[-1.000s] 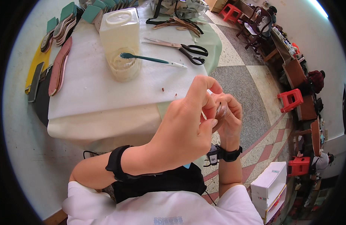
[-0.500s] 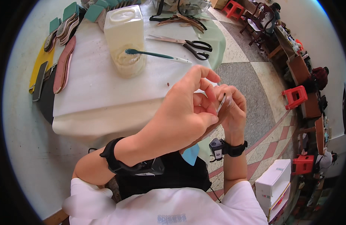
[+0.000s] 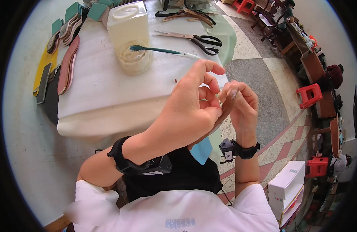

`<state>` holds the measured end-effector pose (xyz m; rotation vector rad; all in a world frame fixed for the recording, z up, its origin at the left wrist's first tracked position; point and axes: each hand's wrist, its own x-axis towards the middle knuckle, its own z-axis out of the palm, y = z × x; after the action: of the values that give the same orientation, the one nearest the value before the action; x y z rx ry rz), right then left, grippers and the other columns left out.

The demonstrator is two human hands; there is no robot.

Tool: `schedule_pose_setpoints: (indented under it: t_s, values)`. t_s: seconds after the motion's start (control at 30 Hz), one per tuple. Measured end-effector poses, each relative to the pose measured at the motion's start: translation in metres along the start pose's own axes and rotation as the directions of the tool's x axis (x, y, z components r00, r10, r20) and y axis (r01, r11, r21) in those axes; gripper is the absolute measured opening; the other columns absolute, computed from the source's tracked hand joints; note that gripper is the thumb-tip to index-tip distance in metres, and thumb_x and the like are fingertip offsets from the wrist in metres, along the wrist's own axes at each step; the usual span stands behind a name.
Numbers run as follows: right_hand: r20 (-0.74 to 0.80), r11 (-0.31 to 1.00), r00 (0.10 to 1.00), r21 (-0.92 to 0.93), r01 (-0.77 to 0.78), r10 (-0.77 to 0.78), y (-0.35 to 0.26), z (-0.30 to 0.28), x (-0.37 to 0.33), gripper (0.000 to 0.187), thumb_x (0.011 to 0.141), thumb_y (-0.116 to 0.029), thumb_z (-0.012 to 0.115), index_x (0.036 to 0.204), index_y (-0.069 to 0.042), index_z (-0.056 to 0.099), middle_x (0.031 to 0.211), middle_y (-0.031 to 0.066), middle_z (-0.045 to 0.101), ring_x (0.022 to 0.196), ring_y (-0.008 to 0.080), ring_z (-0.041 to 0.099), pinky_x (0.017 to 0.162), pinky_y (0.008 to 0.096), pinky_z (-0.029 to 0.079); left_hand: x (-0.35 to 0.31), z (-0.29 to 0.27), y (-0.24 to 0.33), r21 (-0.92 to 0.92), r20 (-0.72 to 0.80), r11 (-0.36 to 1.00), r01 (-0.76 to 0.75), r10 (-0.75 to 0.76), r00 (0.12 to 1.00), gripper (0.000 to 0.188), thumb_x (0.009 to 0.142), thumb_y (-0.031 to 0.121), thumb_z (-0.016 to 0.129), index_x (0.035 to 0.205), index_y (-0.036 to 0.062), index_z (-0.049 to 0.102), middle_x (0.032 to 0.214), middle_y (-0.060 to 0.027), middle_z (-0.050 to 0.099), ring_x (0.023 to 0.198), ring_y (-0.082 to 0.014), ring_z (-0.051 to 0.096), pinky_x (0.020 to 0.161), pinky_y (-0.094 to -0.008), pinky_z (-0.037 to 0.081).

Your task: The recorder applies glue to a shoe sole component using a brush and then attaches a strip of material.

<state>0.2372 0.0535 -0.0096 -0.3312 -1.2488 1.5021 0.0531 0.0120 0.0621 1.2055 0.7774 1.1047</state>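
In front of the table edge my two hands meet around a thin, curved brown piece [image 3: 226, 109], which looks like leather. My right hand [image 3: 243, 110] pinches its upper end between thumb and fingers. Curled, my left hand [image 3: 192, 106] grips the piece's side low down with its thumb, while the upper fingers are bent and lifted off. Much of the brown piece is hidden behind my left hand and wrist. Beneath the left wrist a light blue flap [image 3: 202, 150] shows.
On the white-covered table [image 3: 93, 87] stand a translucent jug [image 3: 129, 31], a green-and-white toothbrush [image 3: 163, 50] lying across its cut opening, black-handled scissors [image 3: 199, 40], brown strips [image 3: 194, 16] and pink insoles [image 3: 69, 65]. A white box [image 3: 286, 183] and red stools [image 3: 310, 96] are at right.
Both hands have shifted slightly to the right in view, with the brown piece turned a little. A pale thin edge between the fingers no longer shows.
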Motion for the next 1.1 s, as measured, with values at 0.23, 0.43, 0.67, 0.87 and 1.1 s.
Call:
schedule_pose_setpoints:
  t_s: [0.23, 0.43, 0.67, 0.87, 1.1]
  values:
    - [-0.088, 0.998, 0.996, -0.064, 0.005, -0.01, 0.0, -0.001, -0.001, 0.018, 0.092, -0.009, 0.052, 0.103, 0.004, 0.057, 0.092, 0.0082, 0.063, 0.085, 0.0125, 0.059, 0.075, 0.0241, 0.045, -0.003, -0.004, -0.007, -0.033, -0.033, 0.999, 0.043, -0.044, 0.998, 0.039, 0.073, -0.012, 0.058, 0.108, -0.0002, 0.048, 0.095, -0.0027, 0.046, 0.078, -0.0067, 0.05, 0.071, -0.0208, 0.045]
    - [-0.255, 0.959, 0.967, -0.28, -0.053, -0.021, -0.002, 0.01, -0.001, 0.016, 0.09, -0.006, 0.055, 0.102, 0.004, 0.059, 0.089, 0.0023, 0.061, 0.081, 0.0057, 0.055, 0.072, 0.019, 0.042, -0.008, -0.016, -0.018, -0.112, -0.007, 0.985, 0.131, -0.133, 0.991, 0.013, 0.077, -0.008, 0.06, 0.087, -0.0007, 0.058, 0.087, -0.0028, 0.058, 0.08, -0.0077, 0.056, 0.071, -0.0218, 0.047]
    - [-0.354, 0.879, 0.932, -0.464, -0.109, -0.072, -0.005, 0.025, 0.002, 0.012, 0.089, -0.007, 0.057, 0.096, 0.002, 0.061, 0.081, -0.0016, 0.059, 0.074, 0.0037, 0.051, 0.066, 0.0181, 0.04, -0.021, -0.019, -0.032, 0.11, -0.124, 0.994, 0.005, 0.009, 0.992, 0.012, 0.079, -0.009, 0.057, 0.089, -0.0023, 0.061, 0.091, -0.0047, 0.06, 0.083, -0.0106, 0.059, 0.075, -0.0233, 0.048]
    - [-0.41, 0.867, 0.905, -0.485, -0.113, -0.111, -0.014, 0.037, 0.011, 0.012, 0.09, -0.009, 0.056, 0.09, 0.001, 0.061, 0.077, -0.0023, 0.057, 0.07, 0.0034, 0.049, 0.063, 0.0183, 0.039, -0.033, -0.013, -0.046, 0.11, -0.15, 0.985, -0.13, 0.145, 0.978, 0.026, 0.074, -0.012, 0.062, 0.098, -0.002, 0.059, 0.097, -0.0066, 0.059, 0.089, -0.0124, 0.057, 0.081, -0.0258, 0.047]
    - [-0.408, 0.83, 0.894, -0.552, -0.079, -0.186, -0.019, 0.053, 0.01, 0.011, 0.089, -0.008, 0.056, 0.09, 0.002, 0.061, 0.075, -0.0023, 0.057, 0.068, 0.0036, 0.049, 0.061, 0.0181, 0.039, -0.041, -0.007, -0.06, 0.355, -0.236, 0.9, -0.254, 0.349, 0.907, 0.033, 0.068, -0.015, 0.062, 0.097, -0.0016, 0.057, 0.092, -0.0063, 0.057, 0.083, -0.0133, 0.056, 0.08, -0.0266, 0.046]
